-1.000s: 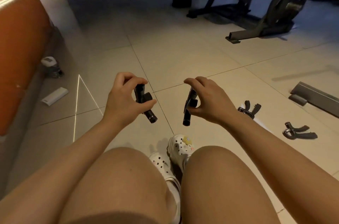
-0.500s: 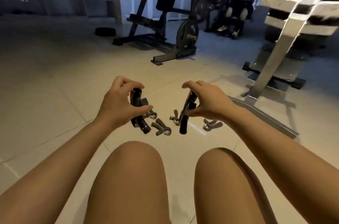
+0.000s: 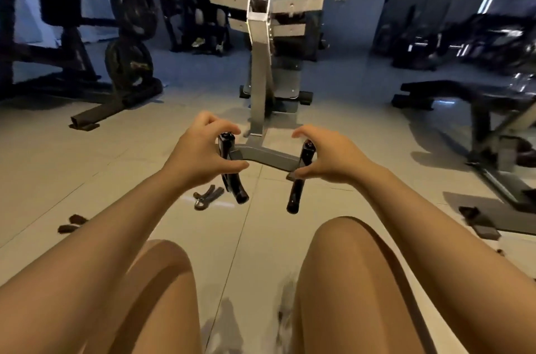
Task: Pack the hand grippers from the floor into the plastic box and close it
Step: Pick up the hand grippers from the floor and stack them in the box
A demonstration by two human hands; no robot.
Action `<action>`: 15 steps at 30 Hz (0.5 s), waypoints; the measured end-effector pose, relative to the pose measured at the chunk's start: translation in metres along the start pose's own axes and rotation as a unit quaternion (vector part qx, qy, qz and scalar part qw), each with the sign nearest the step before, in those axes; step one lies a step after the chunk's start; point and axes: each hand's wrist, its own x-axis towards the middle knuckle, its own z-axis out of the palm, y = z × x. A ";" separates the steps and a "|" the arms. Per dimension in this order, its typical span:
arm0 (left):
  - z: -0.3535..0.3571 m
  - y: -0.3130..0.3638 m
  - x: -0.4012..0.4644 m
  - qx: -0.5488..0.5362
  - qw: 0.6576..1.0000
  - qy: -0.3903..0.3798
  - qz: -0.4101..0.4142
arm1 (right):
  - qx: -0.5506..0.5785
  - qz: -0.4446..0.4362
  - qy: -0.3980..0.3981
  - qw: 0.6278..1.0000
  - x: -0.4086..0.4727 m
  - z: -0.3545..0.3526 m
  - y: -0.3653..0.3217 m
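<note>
Hand grippers: loose one on floor tiles, left of centre. Left hand grips a black one mid-frame; right hand pinches another, both held above floor.

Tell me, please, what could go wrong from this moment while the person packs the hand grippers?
1. Each hand, left hand and right hand, holds a black handle only near its top, so one might slip and fall.
2. No plastic box is in view, so the person may have to search with both hands full.
3. The gripper on the floor may be overlooked.
</note>
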 end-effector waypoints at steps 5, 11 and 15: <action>0.059 0.076 0.053 -0.033 0.997 -0.037 0.064 | -0.017 0.087 0.025 0.996 -0.046 -0.040 0.084; 0.109 0.156 0.090 -0.090 0.988 -0.044 0.120 | -0.037 0.179 0.051 0.982 -0.104 -0.067 0.149; 0.151 0.177 0.089 -0.121 0.981 -0.083 0.124 | -0.056 0.222 0.052 0.972 -0.142 -0.083 0.170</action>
